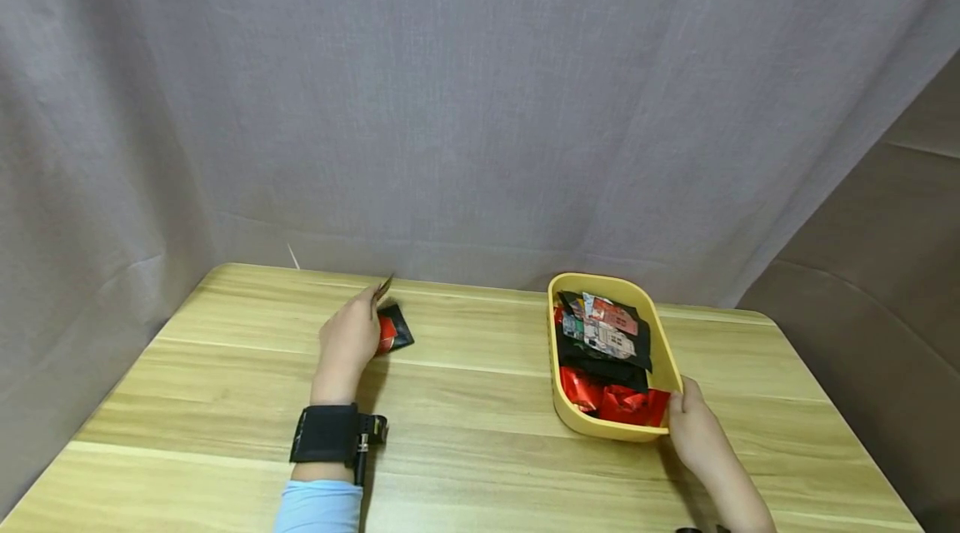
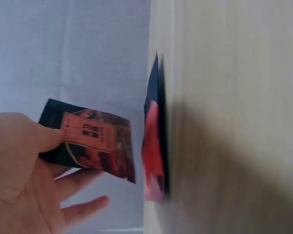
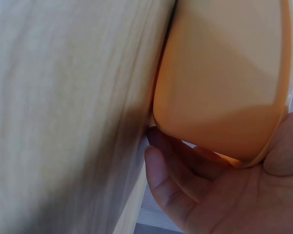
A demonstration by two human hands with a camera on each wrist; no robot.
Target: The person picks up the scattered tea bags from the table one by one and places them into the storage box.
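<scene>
My left hand (image 1: 351,336) is over the left part of the table, pinching a small dark packet (image 2: 95,139) with a red label between thumb and fingers. In the left wrist view its printed face shows, held apart from the tabletop. Beside that hand a second black and red packet (image 1: 397,330) lies on the wood. My right hand (image 1: 693,425) grips the near right corner of a yellow basket (image 1: 666,341), thumb at the rim and fingers curled at its outer side. Inside the basket lie black packets with printed labels (image 1: 611,337) and shiny red packets (image 1: 622,405).
The wooden table (image 1: 480,466) has rounded far corners. A grey cloth (image 1: 450,117) hangs behind it and along its sides. The basket stands right of the middle, close to the far edge.
</scene>
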